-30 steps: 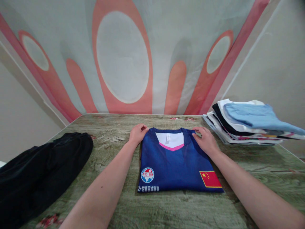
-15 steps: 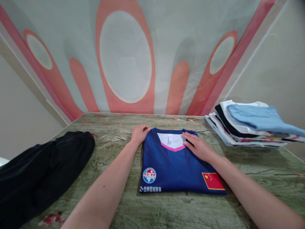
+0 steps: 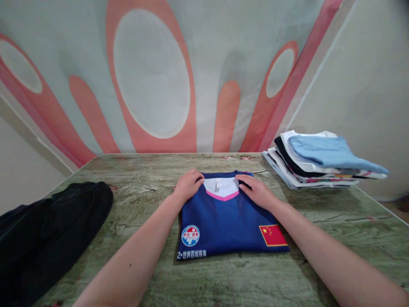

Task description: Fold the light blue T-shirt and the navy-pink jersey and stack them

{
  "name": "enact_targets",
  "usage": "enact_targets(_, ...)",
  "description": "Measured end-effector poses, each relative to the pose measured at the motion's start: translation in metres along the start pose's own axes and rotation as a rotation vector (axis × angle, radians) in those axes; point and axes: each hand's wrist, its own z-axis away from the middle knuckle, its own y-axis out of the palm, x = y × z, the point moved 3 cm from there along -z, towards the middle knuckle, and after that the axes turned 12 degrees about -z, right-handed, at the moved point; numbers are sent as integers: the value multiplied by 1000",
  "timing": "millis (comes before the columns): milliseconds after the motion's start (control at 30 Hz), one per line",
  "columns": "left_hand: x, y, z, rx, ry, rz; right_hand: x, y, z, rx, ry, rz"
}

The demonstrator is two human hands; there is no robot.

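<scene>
A folded navy blue jersey (image 3: 228, 221) with a pink V-collar, a round badge and a red flag patch lies on the green wood-grain table (image 3: 204, 277). My left hand (image 3: 188, 185) rests on the jersey's upper left shoulder, fingers curled over the cloth by the collar. On the upper right shoulder lies my right hand (image 3: 257, 192), fingers flat and stretched toward the collar.
A stack of folded clothes (image 3: 319, 160) topped by a light blue piece sits at the table's back right. A heap of black cloth (image 3: 47, 230) lies at the left edge. A grey and orange patterned sheet (image 3: 179, 76) hangs behind the table.
Both hands have slid inward along the jersey's top edge toward the collar. The view has shifted a little to the right.
</scene>
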Motion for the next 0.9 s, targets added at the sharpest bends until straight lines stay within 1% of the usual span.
enact_targets(100,4,4,1,-22,-32,-12,2,-3,-1,-39,-32,-12)
enact_targets(167,8,3,1,-43,-55,-11,4,-6,-2,-92,-41,-19)
enact_targets(267,10,2,1,-44,-73,-13,1,-12,-2,-186,-32,-1)
enact_targets(333,12,2,0,-36,-76,-12,-5,-14,-2,-219,-13,40)
enact_targets(467,14,0,-1,-26,-56,4,-17,-13,0,-176,31,117)
enact_targets(567,17,0,-2,-18,-57,15,-21,-12,1,-150,33,134)
enact_targets(767,25,-1,0,-129,-103,-75,-23,-13,1,-181,42,138)
enact_targets(900,33,-2,1,-119,-132,-125,-22,-14,1,-197,24,137)
